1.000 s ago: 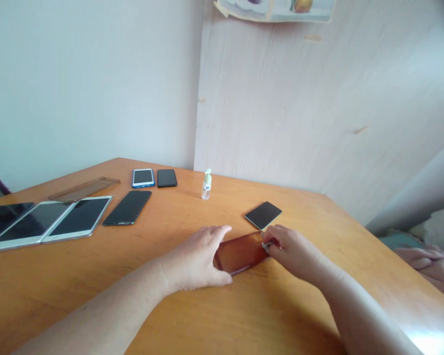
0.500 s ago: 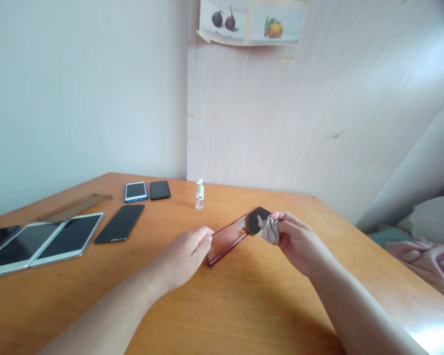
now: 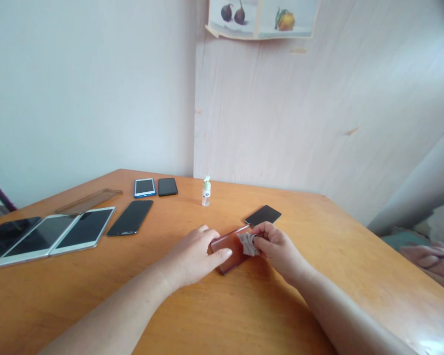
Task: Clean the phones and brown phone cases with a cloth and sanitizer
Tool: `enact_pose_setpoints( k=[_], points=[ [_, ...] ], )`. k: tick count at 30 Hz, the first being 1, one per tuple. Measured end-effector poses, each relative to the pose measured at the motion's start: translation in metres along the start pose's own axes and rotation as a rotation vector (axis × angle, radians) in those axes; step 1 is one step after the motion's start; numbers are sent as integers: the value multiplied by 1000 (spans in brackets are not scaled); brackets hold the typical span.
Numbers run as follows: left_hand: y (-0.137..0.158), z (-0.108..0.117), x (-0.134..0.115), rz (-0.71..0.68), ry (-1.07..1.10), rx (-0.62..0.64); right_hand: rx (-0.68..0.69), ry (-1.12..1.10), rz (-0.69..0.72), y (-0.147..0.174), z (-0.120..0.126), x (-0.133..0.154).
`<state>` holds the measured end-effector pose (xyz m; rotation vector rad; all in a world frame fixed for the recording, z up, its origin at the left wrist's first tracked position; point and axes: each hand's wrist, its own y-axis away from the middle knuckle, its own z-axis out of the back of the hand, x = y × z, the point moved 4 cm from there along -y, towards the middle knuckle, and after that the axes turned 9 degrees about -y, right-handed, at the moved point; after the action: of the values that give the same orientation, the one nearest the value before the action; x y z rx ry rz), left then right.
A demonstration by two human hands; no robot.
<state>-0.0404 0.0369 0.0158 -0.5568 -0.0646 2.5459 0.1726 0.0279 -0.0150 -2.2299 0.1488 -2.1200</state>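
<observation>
Two-handed work on a translucent reddish case (image 3: 230,251), low at the middle of the wooden table (image 3: 222,315), as seen from where I stand. The left hand (image 3: 194,259) is partly closed about the left end of the case, thumb laid across it and fingers at the far edge; the right hand (image 3: 281,249) pinches a crumpled grey cloth (image 3: 247,243) between thumb and fingertips, with little gap, over the opposite end. The step in hand appears to be wiping; the next move would seem to call for a steady left hold and light pressure along the rim and corners. Counted: one cloth; two cases, the second a brownish clear case (image 3: 91,201) lying at the far left; one upright pump bottle (image 3: 206,193); and seven screened devices, namely one black device (image 3: 263,215) just beyond the held case, one larger black phone (image 3: 130,218), one small black phone (image 3: 167,186), one white phone in a blue surround (image 3: 144,187), two white-framed devices (image 3: 82,229) side by side, and one dark device (image 3: 11,236) near the left border, partly cut off.
</observation>
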Motion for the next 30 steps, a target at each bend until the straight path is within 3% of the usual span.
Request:
enact_pose_setpoints(
  k=[4,8,11,19,25,27,30],
  points=[
    [4,-5,-6,-18,-77,32,2,212,89,-4,0,-2],
    [4,-8,-10,-34,-127,15,156,642,277,2,-7,11],
    [4,-10,-10,-53,-130,-11,212,826,310,7,-9,14],
    [0,-13,-9,-56,-67,-47,93,927,228,-1,-7,6],
    [0,-12,-8,-56,-34,-16,-46,1181,195,-18,9,12],
    [0,-13,-7,-51,-35,-16,-38,1179,203,-19,1,13],
    [-1,-15,-5,-51,-19,-45,54,1141,229,-12,-32,10]
  ],
)
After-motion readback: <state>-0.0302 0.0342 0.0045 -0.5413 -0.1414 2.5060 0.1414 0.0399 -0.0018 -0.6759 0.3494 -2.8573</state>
